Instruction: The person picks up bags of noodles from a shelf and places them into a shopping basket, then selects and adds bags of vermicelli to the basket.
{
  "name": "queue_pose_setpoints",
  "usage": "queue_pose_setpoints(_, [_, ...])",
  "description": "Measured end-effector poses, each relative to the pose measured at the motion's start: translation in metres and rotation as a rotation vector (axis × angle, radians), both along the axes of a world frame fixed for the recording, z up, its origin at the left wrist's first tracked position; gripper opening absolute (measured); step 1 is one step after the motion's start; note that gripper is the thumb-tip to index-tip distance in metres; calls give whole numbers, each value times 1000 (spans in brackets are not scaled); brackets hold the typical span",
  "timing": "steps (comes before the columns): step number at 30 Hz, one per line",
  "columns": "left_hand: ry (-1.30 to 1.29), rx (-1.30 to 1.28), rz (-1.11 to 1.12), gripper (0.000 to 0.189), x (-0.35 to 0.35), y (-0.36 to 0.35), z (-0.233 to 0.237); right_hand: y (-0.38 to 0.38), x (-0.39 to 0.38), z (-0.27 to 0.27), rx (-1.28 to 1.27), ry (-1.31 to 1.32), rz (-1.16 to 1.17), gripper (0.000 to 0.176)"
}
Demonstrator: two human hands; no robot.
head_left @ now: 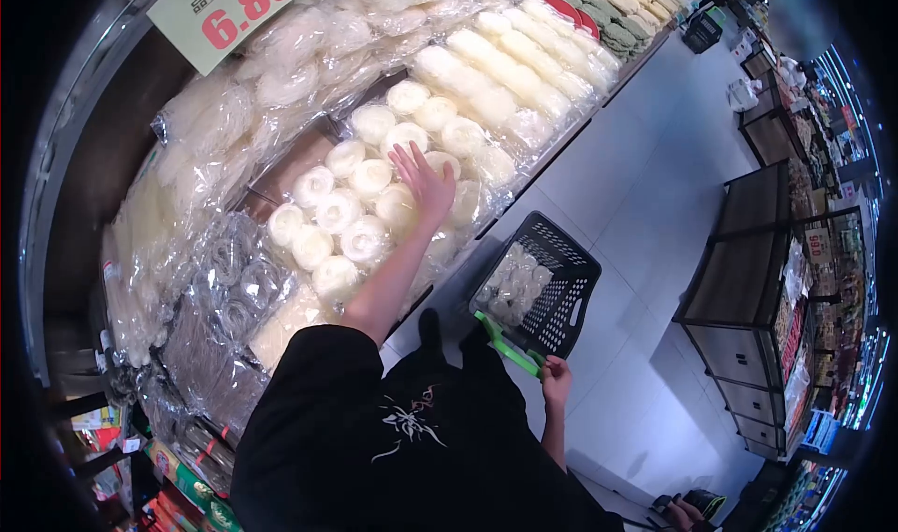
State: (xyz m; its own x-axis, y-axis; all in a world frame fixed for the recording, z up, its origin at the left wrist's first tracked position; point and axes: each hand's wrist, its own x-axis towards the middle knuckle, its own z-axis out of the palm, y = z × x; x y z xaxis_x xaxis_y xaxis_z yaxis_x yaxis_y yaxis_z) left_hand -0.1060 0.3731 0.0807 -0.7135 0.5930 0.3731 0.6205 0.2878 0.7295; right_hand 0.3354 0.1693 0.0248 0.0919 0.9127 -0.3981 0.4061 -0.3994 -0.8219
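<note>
Dark packs: grey-brown bundles in shiny wrap (220,317) lie at the lower left of the frame, on the sloping display.
Price sign: a pale green card (238,8) at the upper left reads 6.80 in red.
Flat bags: see-through packs of pale strands (290,73) are heaped below and beside the sign.
Round nests: wrapped packs of cream-white coils (337,212) sit in rows, left of and around the frame's centre.
Left hand: (427,184) palm down over the nests, fingers spread apart, gripping nothing; whether it touches the wrap, I cannot tell.
Long packs: pale rolls (505,78) lie side by side at upper centre.
Basket pack: a see-through bag of whitish rounds (516,284) lies inside the black basket (582,275), right of centre.
Right hand: (556,379) fingers closed around the green handle (510,349), at lower right of centre.
Shelving: a dark-framed unit (748,242) stands at the right.
</note>
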Motion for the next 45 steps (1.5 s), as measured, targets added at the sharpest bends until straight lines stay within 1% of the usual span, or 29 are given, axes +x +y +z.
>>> queue_pose_setpoints(1, [-12, -6, 18, 83, 0, 2, -1, 2, -3, 2, 28, -25, 61, 21])
queue_pose_setpoints(2, [-21, -13, 41, 82, -1, 3, -2, 4, -7, 4, 20, -17, 50, 21])
queue_pose_setpoints(4, [-24, -35, 17, 82, -4, 2, -4, 10, -11, 5, -28, -119, 172, 22])
queue_pose_setpoints(5, [-38, -46, 1, 81, -6, 2, -5, 12, -12, 7, -46, -177, 212, 19])
queue_pose_setpoints(6, [-31, -52, 0, 81, -6, -2, 6, 14, -14, 12, -52, -170, 211, 19])
queue_pose_setpoints(8, [-23, -238, 10, 81, -9, -12, 24, 20, -15, 19, 55, -281, 291, 14])
queue_pose_setpoints(9, [-17, -244, 12, 81, -16, -12, 25, 23, -13, 16, 50, -274, 293, 14])
queue_pose_setpoints(11, [189, -210, -3, 79, -32, -9, 27, 27, -6, 12, 95, -206, 267, 11])
queue_pose_setpoints(14, [242, -323, -11, 76, -42, 3, 5, 38, 0, 3, 38, -209, 280, 11])
queue_pose_setpoints(16, [224, -357, -12, 73, -38, 5, 16, 46, 3, -7, -1, -187, 275, 12])
queue_pose_setpoints(18, [200, -407, -50, 69, -11, 3, 31, 56, 6, -9, -53, -261, 377, 14])
queue_pose_setpoints(20, [235, -76, -266, 58, 40, -22, 51, 65, 6, -12, -83, -275, 405, 16])
queue_pose_setpoints(22, [173, -9, -479, 45, 112, -49, 53, 72, 10, -25, -166, -250, 411, 17])
queue_pose_setpoints(23, [98, -115, -646, 39, 144, -63, 47, 77, 12, -35, -199, -246, 380, 17])
queue_pose_setpoints(24, [57, -194, -823, 36, 173, -82, 29, 80, 14, -46, -208, -228, 408, 18])
queue_pose_setpoints(25, [-99, -399, -912, 32, 203, -102, 18, 83, 16, -57, -217, -208, 441, 18])
queue_pose_setpoints(26, [-128, -456, -992, 31, 226, -122, 2, 88, 18, -69, -251, -204, 426, 18])
queue_pose_setpoints(27, [-175, -525, -1023, 30, 244, -137, -5, 93, 19, -81, -298, -246, 459, 18])
queue_pose_setpoints(28, [-189, -550, -1039, 30, 253, -144, -12, 101, 20, -98, -343, -288, 494, 18])
queue_pose_setpoints(30, [-207, -756, -1083, 31, 268, -157, -27, 112, 26, -135, -357, -282, 485, 18])
queue_pose_setpoints(32, [-226, -813, -1060, 31, 272, -160, -36, 123, 36, -185, -450, -225, 455, 18])
queue_pose_setpoints(34, [-234, -866, -1036, 31, 272, -158, -40, 136, 45, -223, -494, -281, 486, 19])
queue_pose_setpoints(35, [-281, -841, -959, 31, 273, -155, -41, 144, 48, -243, -517, -276, 482, 19])
queue_pose_setpoints(37, [-325, -842, -829, 29, 275, -154, -43, 154, 54, -278, -583, -407, 583, 19])
queue_pose_setpoints(38, [-333, -855, -834, 29, 275, -152, -48, 162, 57, -298, -599, -406, 580, 19])
queue_pose_setpoints(40, [-69, -633, -899, 30, 271, -152, -55, 167, 58, -332, -707, -505, 651, 21])
queue_pose_setpoints(43, [-67, -717, -936, 29, 266, -154, -52, 169, 56, -378, -734, -537, 671, 24])
queue_pose_setpoints(45, [-99, -726, -958, 27, 263, -158, -56, 167, 52, -405, -769, -529, 694, 25])
